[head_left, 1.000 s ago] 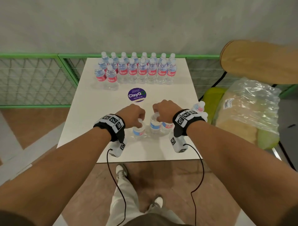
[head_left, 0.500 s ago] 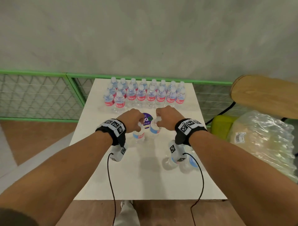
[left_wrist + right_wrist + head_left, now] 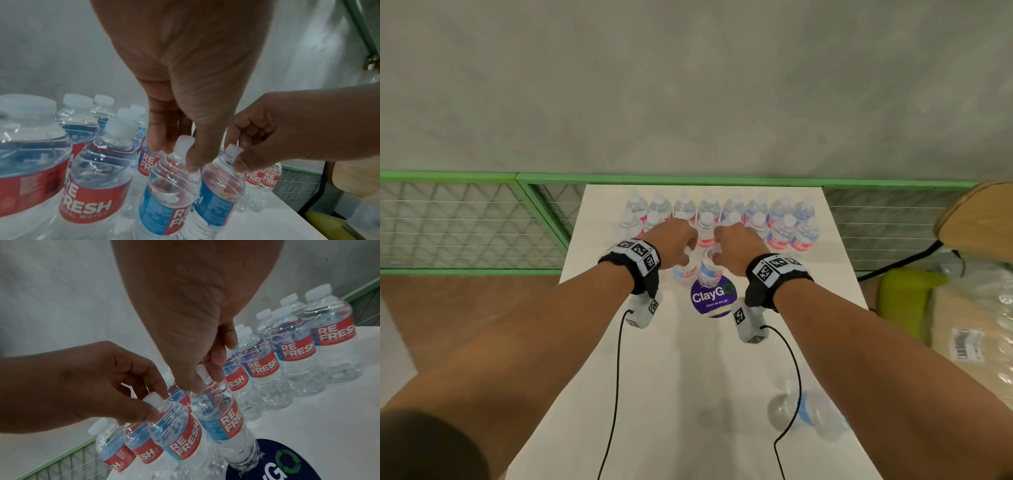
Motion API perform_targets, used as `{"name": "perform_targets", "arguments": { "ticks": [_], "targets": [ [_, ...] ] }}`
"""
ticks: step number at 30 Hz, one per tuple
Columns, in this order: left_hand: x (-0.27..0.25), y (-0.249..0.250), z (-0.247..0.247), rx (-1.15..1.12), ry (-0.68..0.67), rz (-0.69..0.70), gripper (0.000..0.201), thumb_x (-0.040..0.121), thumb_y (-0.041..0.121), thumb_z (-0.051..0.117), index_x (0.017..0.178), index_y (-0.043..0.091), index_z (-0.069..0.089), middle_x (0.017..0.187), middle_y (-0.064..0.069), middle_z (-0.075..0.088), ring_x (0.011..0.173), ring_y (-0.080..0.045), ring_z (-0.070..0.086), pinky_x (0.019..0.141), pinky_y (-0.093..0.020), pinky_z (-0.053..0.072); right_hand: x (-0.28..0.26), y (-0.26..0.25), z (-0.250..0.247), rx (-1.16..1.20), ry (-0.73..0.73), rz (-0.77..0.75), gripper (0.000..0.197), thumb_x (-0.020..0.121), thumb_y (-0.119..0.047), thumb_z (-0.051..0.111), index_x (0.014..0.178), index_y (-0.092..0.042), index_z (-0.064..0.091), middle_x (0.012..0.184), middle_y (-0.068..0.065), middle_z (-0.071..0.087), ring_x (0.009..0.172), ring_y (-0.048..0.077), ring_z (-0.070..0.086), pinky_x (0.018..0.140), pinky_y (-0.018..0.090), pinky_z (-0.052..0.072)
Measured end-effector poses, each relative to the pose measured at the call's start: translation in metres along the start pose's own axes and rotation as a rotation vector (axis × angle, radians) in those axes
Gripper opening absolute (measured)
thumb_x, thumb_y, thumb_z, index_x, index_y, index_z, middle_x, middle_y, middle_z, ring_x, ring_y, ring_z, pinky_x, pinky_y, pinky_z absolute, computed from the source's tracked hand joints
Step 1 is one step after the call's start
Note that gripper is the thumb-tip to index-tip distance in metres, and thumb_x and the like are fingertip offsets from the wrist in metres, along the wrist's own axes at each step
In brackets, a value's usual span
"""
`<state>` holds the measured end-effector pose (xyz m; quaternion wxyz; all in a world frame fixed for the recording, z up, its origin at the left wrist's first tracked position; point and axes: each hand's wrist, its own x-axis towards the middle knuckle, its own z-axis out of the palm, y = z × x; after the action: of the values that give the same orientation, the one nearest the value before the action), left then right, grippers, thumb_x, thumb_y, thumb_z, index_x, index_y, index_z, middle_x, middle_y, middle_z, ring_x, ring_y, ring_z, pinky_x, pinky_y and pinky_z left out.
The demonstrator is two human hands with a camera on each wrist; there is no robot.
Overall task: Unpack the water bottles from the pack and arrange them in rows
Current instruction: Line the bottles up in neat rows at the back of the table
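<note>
Moved: both carried bottles, from mid-table to just before the standing rows [image 3: 722,219] | left hand [image 3: 674,245] pinches left bottle [image 3: 168,191] by its neck | right hand [image 3: 739,250] pinches right bottle [image 3: 709,270] likewise | you look ready to start a third row | one bottle [image 3: 811,413] lies near the table [image 3: 688,394] edge.

Both forearms are showing bare, each wrist wearing a black band [image 3: 643,270] topped with white tiles carrying black square-code markers. A small grey-white camera block [image 3: 645,310] is hanging under the left band, another [image 3: 748,323] under the right, each trailing a thin black cable [image 3: 614,394] toward the frame's bottom edge.
</note>
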<state>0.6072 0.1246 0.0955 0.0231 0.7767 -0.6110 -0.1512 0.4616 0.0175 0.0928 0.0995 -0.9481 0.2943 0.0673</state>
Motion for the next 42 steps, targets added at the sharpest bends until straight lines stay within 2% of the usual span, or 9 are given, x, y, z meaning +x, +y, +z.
{"name": "perform_targets", "arguments": {
  "ticks": [7,15,19,26,30,33,35,38,42],
  "targets": [
    [0.013,-0.019,0.002,-0.016,-0.030,0.001,0.028,0.081,0.017,0.072,0.108,0.016,0.065,0.109,-0.004,0.059,0.096,-0.025,0.059,0.083,-0.040,0.052,0.022,-0.011,0.006,-0.026,0.012,0.007,0.034,0.088,-0.034,0.064,0.114,-0.013,0.058,0.105,0.013,0.063,0.091,0.033,0.063,0.070,0.035,0.048],
    [0.017,-0.028,0.003,-0.023,-0.020,0.028,0.030,0.082,0.015,0.072,0.110,0.018,0.064,0.108,-0.002,0.056,0.093,-0.023,0.058,0.079,-0.036,0.051,0.028,-0.016,0.013,-0.014,0.046,0.011,0.034,0.090,-0.034,0.062,0.116,-0.012,0.058,0.104,0.012,0.062,0.091,0.031,0.062,0.070,0.035,0.047],
    [0.019,-0.030,0.004,-0.017,-0.014,0.052,0.030,0.082,0.014,0.071,0.111,0.017,0.064,0.110,-0.003,0.056,0.094,-0.023,0.058,0.074,-0.030,0.044,0.028,-0.015,0.015,0.008,0.065,0.016,0.033,0.092,-0.034,0.058,0.116,-0.011,0.057,0.103,0.012,0.063,0.089,0.031,0.061,0.066,0.033,0.043],
    [0.022,-0.031,0.006,-0.008,0.006,0.081,0.032,0.084,0.013,0.071,0.114,0.016,0.064,0.112,-0.003,0.056,0.096,-0.023,0.058,0.071,-0.027,0.036,0.029,-0.017,0.018,0.032,0.097,0.062,0.035,0.093,-0.036,0.060,0.116,-0.010,0.057,0.103,0.012,0.063,0.089,0.031,0.063,0.071,0.037,0.051],
    [0.018,-0.032,0.007,0.005,0.050,0.075,0.037,0.081,0.027,0.073,0.115,0.021,0.062,0.110,0.000,0.057,0.092,-0.022,0.060,0.068,-0.028,0.037,0.029,-0.017,0.019,0.066,0.086,0.075,0.038,0.092,-0.039,0.060,0.118,-0.012,0.055,0.103,0.011,0.065,0.088,0.029,0.064,0.073,0.038,0.055],
    [0.016,-0.032,0.007,0.020,0.107,0.048,0.042,0.081,0.035,0.074,0.118,0.022,0.061,0.110,0.000,0.059,0.092,-0.023,0.061,0.073,-0.031,0.043,0.026,-0.014,0.019,0.112,0.076,0.033,0.047,0.090,-0.040,0.061,0.128,-0.016,0.049,0.110,0.009,0.064,0.095,0.029,0.064,0.078,0.039,0.055],
    [0.017,-0.033,0.006,0.036,0.110,0.032,0.038,0.084,0.036,0.073,0.117,0.021,0.063,0.111,-0.002,0.061,0.094,-0.025,0.061,0.080,-0.035,0.050,0.025,-0.011,0.017,0.118,0.060,0.000,0.043,0.092,-0.034,0.059,0.130,-0.017,0.051,0.116,0.010,0.062,0.101,0.030,0.062,0.079,0.038,0.053],
    [0.018,-0.033,0.005,0.023,0.077,0.035,0.031,0.085,0.031,0.072,0.113,0.019,0.066,0.108,-0.003,0.062,0.094,-0.024,0.062,0.081,-0.036,0.051,0.026,-0.009,0.016,0.114,0.059,-0.002,0.030,0.093,-0.024,0.056,0.121,-0.014,0.055,0.110,0.014,0.064,0.094,0.032,0.062,0.074,0.038,0.053],
    [0.019,-0.032,0.005,0.017,0.064,0.043,0.028,0.085,0.027,0.072,0.111,0.018,0.066,0.107,-0.004,0.061,0.094,-0.025,0.061,0.082,-0.038,0.052,0.026,-0.013,0.019,0.126,0.086,0.025,0.026,0.095,-0.027,0.057,0.115,-0.011,0.054,0.101,0.015,0.065,0.086,0.033,0.062,0.072,0.041,0.055]
  ]
}}
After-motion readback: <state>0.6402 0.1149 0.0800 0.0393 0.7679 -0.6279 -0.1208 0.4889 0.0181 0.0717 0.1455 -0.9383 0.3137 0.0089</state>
